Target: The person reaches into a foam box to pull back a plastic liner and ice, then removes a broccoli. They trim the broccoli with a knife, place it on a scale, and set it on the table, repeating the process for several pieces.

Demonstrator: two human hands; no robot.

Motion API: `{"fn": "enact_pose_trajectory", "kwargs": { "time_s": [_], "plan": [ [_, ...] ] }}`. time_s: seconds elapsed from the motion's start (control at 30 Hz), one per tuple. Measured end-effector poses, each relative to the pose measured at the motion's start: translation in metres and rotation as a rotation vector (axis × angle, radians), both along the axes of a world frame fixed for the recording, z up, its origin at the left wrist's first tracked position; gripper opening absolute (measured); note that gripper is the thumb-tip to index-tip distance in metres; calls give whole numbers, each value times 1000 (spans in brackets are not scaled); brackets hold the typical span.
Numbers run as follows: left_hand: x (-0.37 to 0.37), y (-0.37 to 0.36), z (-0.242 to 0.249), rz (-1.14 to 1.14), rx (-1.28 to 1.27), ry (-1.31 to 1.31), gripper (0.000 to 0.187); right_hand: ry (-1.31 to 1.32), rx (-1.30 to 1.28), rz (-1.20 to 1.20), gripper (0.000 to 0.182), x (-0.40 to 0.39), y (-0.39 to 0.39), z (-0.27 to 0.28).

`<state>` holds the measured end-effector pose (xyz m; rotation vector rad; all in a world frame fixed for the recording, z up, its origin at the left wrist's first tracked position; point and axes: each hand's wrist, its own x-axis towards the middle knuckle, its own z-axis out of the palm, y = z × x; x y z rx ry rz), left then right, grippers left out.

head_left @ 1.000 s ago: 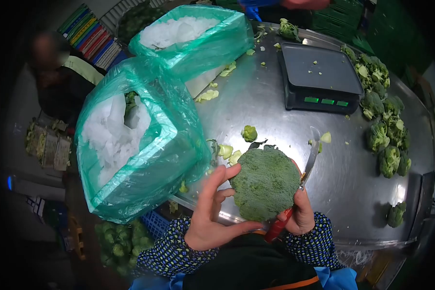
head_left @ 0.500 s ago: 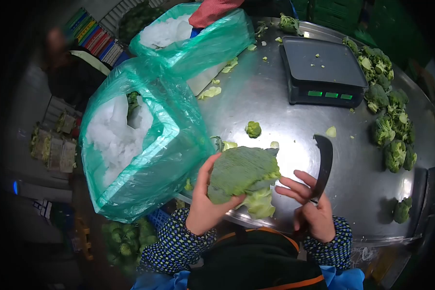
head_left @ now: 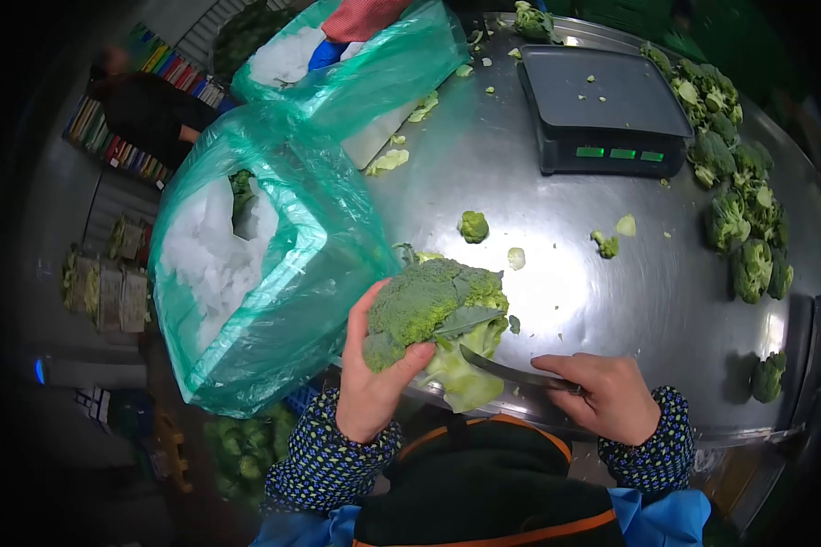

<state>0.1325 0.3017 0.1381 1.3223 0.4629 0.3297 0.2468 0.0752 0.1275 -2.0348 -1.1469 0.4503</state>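
Thumb and fingers of my left hand (head_left: 374, 369) clasp a large head of broccoli (head_left: 436, 308) over the table's front edge. Pale green leaves and the stem side of the head face right and toward me. In my right hand (head_left: 602, 392) is a knife (head_left: 511, 371) with a dark curved blade. Its blade points left, with the tip at the pale leaves under the head. A small broccoli floret (head_left: 473, 227) lies just beyond the head, and another small piece (head_left: 604, 243) lies to the right.
Green plastic bags (head_left: 337, 246) of ice stand at the left; another person's sleeve (head_left: 365, 18) reaches into the far one. A scale (head_left: 607, 109) sits on the metal table (head_left: 447, 196). Broccoli heads (head_left: 728, 223) line the right edge. Someone in dark clothing (head_left: 146, 114) is at far left.
My right hand has turned the knife from pointing up to pointing left at the broccoli. The head has tilted in my left hand, and a small piece now lies on the table.
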Motion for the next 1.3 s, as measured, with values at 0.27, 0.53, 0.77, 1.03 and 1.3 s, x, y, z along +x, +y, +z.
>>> {"fn": "enact_pose_trajectory", "kwargs": {
  "time_s": [0.27,0.53,0.77,1.03,1.3],
  "plan": [
    [-1,2,2,29,413,58,75,45,-25,-70,24,-5,3,0],
    [-7,-3,-4,42,499,34,80,-30,-80,-164,18,-13,12,-8],
    [-20,-1,-14,39,532,119,79,-74,-112,-253,15,-27,14,-36],
    [-15,-9,-22,215,180,28,67,623,72,-540,15,-42,40,-49],
    [-40,13,-51,13,-498,-160,69,1057,409,-389,36,-15,32,-21]
  ]
}}
